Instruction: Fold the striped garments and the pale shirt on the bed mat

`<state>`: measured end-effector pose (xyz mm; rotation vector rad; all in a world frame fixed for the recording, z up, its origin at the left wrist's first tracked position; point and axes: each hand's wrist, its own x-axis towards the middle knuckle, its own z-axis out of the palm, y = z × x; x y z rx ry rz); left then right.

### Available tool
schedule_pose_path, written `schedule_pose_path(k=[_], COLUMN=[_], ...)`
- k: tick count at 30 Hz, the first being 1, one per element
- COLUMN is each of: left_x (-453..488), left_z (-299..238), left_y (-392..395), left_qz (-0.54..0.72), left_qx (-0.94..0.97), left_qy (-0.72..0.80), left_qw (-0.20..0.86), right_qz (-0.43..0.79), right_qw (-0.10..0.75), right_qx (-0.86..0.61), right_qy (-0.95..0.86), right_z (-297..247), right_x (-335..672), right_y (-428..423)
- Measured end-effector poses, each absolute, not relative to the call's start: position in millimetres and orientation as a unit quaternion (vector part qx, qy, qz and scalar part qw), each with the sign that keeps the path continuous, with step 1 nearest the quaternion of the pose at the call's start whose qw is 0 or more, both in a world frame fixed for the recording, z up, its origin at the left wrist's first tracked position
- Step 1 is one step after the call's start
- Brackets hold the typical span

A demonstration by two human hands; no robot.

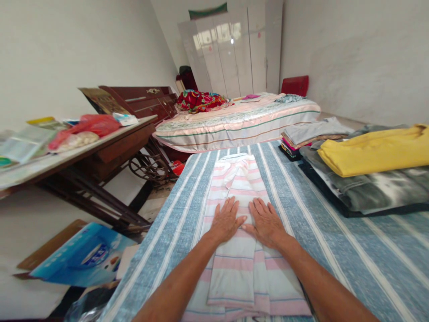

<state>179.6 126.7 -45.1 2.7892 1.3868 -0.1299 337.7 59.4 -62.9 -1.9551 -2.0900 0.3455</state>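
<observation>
- While both palms lie flat on it, the pink-and-white striped cloth shirt [239,188] stretches lengthwise down the middle of the blue bedsheet with white stripes [335,250], collar end far, hem end near; it is folded into a long narrow band, its sides turned in over the middle, with thin pale-blue lines between the broad pink and white bars
- Left hand [228,220] rests palm down on the shirt's middle, left of the centre fold; its fingers are stretched out and slightly spread, gripping nothing
- Right hand [266,222] rests just beside it on the right half; the thumbs nearly meet; its fingers are straight and loose too, pressing the cloth without clasping it
- Right of the shirt on the same sheet, a folded yellow garment [375,150] lies on a folded grey-and-black garment [368,190]; farther off sits a smaller pile of folded clothes [311,134]
- Far across the room stands a bed with a pink-and-green striped cover [241,120]; behind it, a glossy white wardrobe [231,53]
- At the left, a dark wooden table [110,147] bears a red plastic bag [92,124]; a blue printed carton [83,257] lies on the floor, near left
</observation>
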Motion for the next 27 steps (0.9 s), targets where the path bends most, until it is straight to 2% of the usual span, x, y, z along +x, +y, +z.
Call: schedule_pose_path(k=[9,16,27], left_x=[179,204,215], left_z=[-42,-35,-52], left_y=[128,149,167], left_qz=[-0.066,-0.025,-0.035], left_qx=[0.876,0.877,0.874], left_qy=[0.478,0.478,0.485], left_qw=[0.023,-0.048,-0.007], right_qz=[0.111,0.121,0.125], right_qw=[0.129,0.126,0.114], right_qx=[-0.678,-0.678,-0.683], right_qy=[-0.716,-0.714,-0.71], right_z=[-62,-57,-58], right_x=[336,336,336], right_y=[58,56,57])
